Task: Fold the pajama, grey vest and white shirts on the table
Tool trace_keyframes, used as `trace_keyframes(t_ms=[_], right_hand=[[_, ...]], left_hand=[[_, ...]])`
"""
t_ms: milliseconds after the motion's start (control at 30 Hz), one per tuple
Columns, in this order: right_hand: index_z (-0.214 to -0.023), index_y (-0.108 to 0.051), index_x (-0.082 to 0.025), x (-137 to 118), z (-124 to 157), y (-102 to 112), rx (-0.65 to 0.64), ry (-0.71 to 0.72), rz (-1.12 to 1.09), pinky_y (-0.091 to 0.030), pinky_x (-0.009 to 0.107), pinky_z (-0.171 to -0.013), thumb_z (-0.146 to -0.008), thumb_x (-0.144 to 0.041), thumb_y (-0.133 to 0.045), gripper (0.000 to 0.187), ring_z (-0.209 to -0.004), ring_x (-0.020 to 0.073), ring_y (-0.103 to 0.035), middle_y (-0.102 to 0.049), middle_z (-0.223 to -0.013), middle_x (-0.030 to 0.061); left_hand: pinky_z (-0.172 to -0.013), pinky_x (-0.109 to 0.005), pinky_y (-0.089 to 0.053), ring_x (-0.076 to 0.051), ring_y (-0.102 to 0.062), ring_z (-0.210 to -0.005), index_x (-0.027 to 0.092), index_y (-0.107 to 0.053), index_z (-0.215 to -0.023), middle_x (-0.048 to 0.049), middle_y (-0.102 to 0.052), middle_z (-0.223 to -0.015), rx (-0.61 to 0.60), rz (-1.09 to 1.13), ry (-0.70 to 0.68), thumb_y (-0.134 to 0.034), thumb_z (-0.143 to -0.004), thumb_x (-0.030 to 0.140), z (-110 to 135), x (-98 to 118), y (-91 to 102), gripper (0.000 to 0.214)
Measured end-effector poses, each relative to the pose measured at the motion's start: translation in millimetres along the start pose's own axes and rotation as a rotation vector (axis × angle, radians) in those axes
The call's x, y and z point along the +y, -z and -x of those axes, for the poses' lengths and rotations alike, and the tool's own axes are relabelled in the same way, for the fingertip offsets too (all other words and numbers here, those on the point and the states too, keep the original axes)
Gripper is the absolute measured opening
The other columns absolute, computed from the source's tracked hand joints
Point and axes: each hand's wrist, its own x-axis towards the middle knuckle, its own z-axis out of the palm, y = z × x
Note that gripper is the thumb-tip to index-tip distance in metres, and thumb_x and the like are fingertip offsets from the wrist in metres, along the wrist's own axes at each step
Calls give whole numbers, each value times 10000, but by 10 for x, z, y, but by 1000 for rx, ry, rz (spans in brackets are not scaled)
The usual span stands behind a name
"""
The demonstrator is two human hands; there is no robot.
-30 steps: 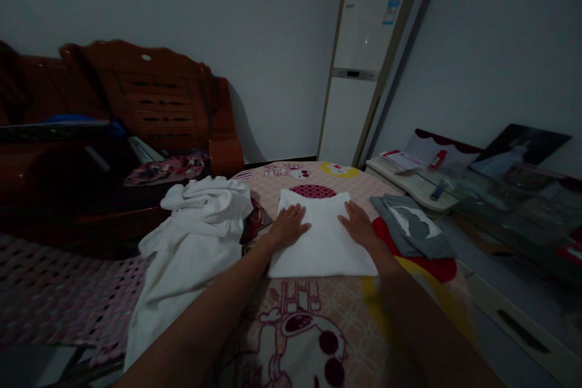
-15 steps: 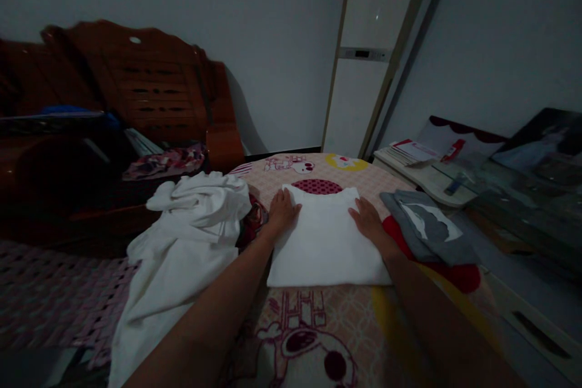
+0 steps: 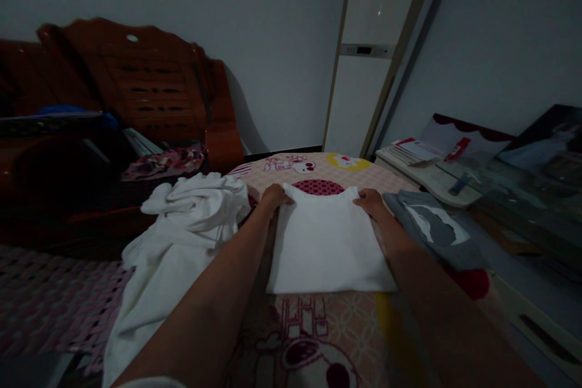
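Observation:
A folded white shirt (image 3: 331,242) lies flat on the patterned table cover, its neckline at the far side. My left hand (image 3: 276,196) pinches its far left corner, the thumb on top and the fingers curled at the edge. At the far right corner, my right hand (image 3: 371,202) grips the cloth in the same way. Left of my left arm is a rumpled heap of white clothing (image 3: 191,224). A folded grey garment with a white print (image 3: 431,224) lies just right of my right hand.
The round table cover (image 3: 313,315) carries cartoon figures. A wooden bench (image 3: 150,85) stands at the far left, a tall white air conditioner (image 3: 359,97) against the back wall. On the right, a glass-topped cabinet (image 3: 527,194) holds papers (image 3: 416,150) and a picture frame.
Both hands have moved from lying spread on the shirt's sides to gripping its far corners. The shirt still lies in about the same place.

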Motion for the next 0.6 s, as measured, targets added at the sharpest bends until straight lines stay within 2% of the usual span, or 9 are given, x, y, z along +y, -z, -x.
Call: trace_keyframes(t_ms=[133, 300, 467, 600], right_hand=[[-650, -705, -198, -10, -28, 62, -11, 25, -137, -474, 247, -628, -570, -168, -679, 90, -666, 170, -631, -686, -657, -25], [-637, -719, -188, 2, -27, 56, -36, -26, -375, -439, 220, -512, -487, -148, -658, 166, -555, 144, -605, -670, -578, -49], [-670, -734, -179, -20, 96, 103, 19, -128, -653, -460, 236, -521, -479, -180, -684, 198, -536, 140, -595, -691, -596, -23], [-725, -734, -146, -97, 297, 282, 78, -93, -793, -490, 269, -592, -464, -236, -736, 276, -584, 155, -616, -702, -643, -5]], left_hand=[[-608, -238, -424, -219, -649, -757, 181, -671, -622, -26, -672, -631, -9, 117, -25, -802, -537, 266, -51, -70, 4, 178], [-533, -246, -377, -170, -567, -546, 176, -581, -515, 27, -506, -444, -53, 394, -40, -750, -550, 159, -5, -134, 22, 173], [-514, -228, -429, -112, -525, -461, 175, -497, -554, 49, -509, -459, -41, 596, -59, -712, -591, 124, 154, -97, 5, 224], [-565, -242, -509, -120, -596, -511, 176, -443, -595, 65, -517, -498, -11, 772, -91, -768, -577, 154, 333, -44, 34, 327]])
